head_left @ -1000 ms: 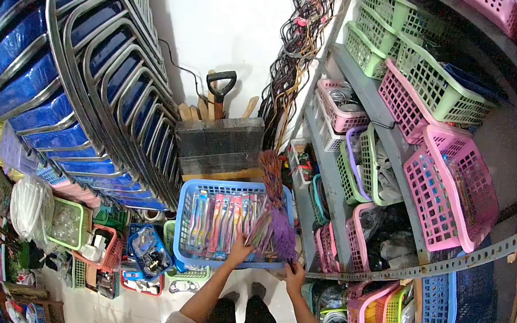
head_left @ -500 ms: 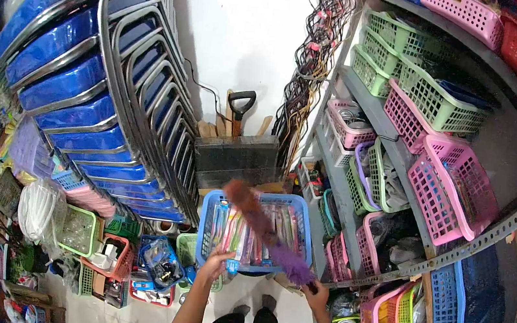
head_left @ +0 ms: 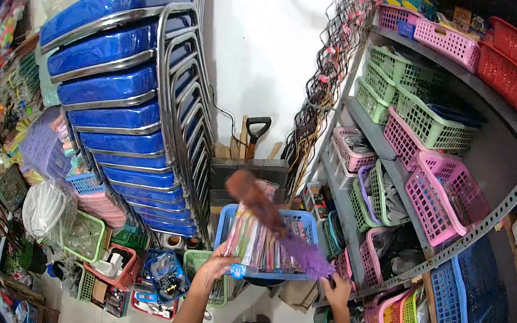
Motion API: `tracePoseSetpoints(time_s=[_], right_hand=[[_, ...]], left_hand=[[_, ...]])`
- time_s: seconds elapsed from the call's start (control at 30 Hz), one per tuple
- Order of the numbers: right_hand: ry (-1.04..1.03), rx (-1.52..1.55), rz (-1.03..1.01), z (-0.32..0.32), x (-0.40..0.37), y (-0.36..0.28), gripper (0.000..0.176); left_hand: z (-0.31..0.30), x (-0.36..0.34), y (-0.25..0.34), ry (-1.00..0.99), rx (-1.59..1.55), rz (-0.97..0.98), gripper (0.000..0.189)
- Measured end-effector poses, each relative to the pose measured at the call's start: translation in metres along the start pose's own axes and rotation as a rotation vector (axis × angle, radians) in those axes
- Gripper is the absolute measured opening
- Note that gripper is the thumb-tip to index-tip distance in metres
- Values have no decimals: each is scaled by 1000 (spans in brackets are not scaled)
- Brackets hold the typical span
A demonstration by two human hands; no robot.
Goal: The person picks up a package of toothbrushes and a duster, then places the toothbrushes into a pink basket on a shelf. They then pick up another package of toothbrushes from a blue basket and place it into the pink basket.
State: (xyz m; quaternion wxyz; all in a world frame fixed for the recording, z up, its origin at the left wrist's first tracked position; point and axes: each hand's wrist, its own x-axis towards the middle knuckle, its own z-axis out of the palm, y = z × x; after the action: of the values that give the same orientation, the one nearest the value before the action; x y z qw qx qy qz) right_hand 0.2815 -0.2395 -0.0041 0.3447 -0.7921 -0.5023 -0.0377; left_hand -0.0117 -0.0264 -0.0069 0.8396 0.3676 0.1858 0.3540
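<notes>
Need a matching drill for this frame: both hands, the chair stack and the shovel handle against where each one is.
Things:
1. left hand
2. right hand
3. chair stack
4. shovel handle

Places:
a. upright against the white wall
b. at the front rim of the blue basket
c. gripping the base of the duster
d. left of the basket, blue seats piled high

Pairs: 1-b, 2-c, 3-d, 4-a

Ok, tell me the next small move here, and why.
Probably sweep the duster across the packets: the right hand holds its handle, its feathers lie over the blue basket, and the left hand grips the basket's front rim.
</notes>
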Motion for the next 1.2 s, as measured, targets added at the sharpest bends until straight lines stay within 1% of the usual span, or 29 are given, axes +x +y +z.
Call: tracePoseSetpoints(time_s=[0.03, 0.07, 0.1, 0.13, 0.17, 0.23, 0.27, 0.3, 0.4, 0.43, 0.5, 0.53, 0.57, 0.6, 0.63, 0.67, 0.7, 0.73, 0.77, 0.8, 0.83, 0.9, 0.97, 1.03, 1.07, 1.1, 1.13, 1.17, 1.2], right_hand=[[5, 3, -9, -4, 0, 4, 33], [-44, 10, -142, -8, -1, 9, 33], [-92, 16, -276, -10, -1, 15, 33], [-123, -22, -340, -15, 1, 14, 32], [-120, -21, -352, -16, 4, 12, 32], [-86, 48, -252, -22, 12, 4, 29], [-29, 74, -220, -21, 19, 3, 28], [-28, 80, -229, -22, 25, 0, 28], [151, 18, -91, -28, 47, -20, 29], [156, 25, -100, -33, 50, -23, 29], [63, 11, -136, -41, 54, -25, 26], [64, 16, -143, -41, 56, -18, 26], [-41, -13, -253, -42, 55, -6, 26], [-147, -43, -363, -40, 54, 2, 25], [-147, -40, -369, -36, 55, 3, 25], [-103, -35, -410, -33, 57, 5, 25], [-58, -28, -450, -29, 59, 5, 25], [-61, -23, -454, -25, 63, 4, 25], [37, -6, -418, -22, 70, -1, 26], [135, 10, -379, -21, 76, -7, 26], [131, 15, -379, -22, 80, -15, 26], [96, 64, -119, -28, 85, -28, 27], [67, 23, -116, -29, 85, -26, 27], [-32, 135, -314, -28, 83, -19, 26], [-29, 137, -321, -25, 80, -13, 26], [-68, 35, -391, -21, 76, -6, 25], [-105, -67, -460, -19, 75, -5, 24], [-102, -64, -469, -17, 75, -6, 24], [-65, -21, -429, -15, 74, -7, 23]], left_hand=[[-2, 0, 2, -15, 1, 23, 68], [-13, 3, -1, -1, -21, 67, 60], [-27, 0, 0, -29, -66, 35, 50], [-27, 2, 3, 14, -199, 25, 47], [-27, 3, 5, 57, -334, 15, 44], [-24, -5, 15, -58, 62, 40, 50], [22, -14, 36, -5, -2, 166, 58], [13, -11, 32, -32, 41, 125, 65], [27, -13, 40, -55, 60, 90, 74], [28, -13, 42, -54, 65, 101, 74], [31, -14, 44, -48, 15, 187, 66], [30, -15, 46, -22, 26, 223, 67], [22, -16, 46, -19, 29, 231, 67], [8, -16, 45, 24, -74, 150, 67], [9, -19, 50, 68, -178, 68, 67], [11, -22, 52, 51, -124, 149, 65], [15, -23, 54, 55, -122, 156, 65], [33, -26, 64, 56, -15, 223, 64], [42, -28, 68, 58, 93, 288, 64], [37, -25, 64, 14, 86, 286, 67], [43, -29, 66, 14, 112, 259, 69], [50, -31, 67, -20, 113, 264, 69], [49, -31, 68, -9, 98, 290, 68], [33, -29, 62, -1, 82, 326, 67], [7, -26, 52, 40, -11, 310, 67], [-7, -25, 48, 82, -105, 294, 66], [-1, -26, 54, 69, -168, 223, 64], [0, -26, 55, 69, -167, 232, 64], [0, -25, 55, 76, -44, 305, 66]])
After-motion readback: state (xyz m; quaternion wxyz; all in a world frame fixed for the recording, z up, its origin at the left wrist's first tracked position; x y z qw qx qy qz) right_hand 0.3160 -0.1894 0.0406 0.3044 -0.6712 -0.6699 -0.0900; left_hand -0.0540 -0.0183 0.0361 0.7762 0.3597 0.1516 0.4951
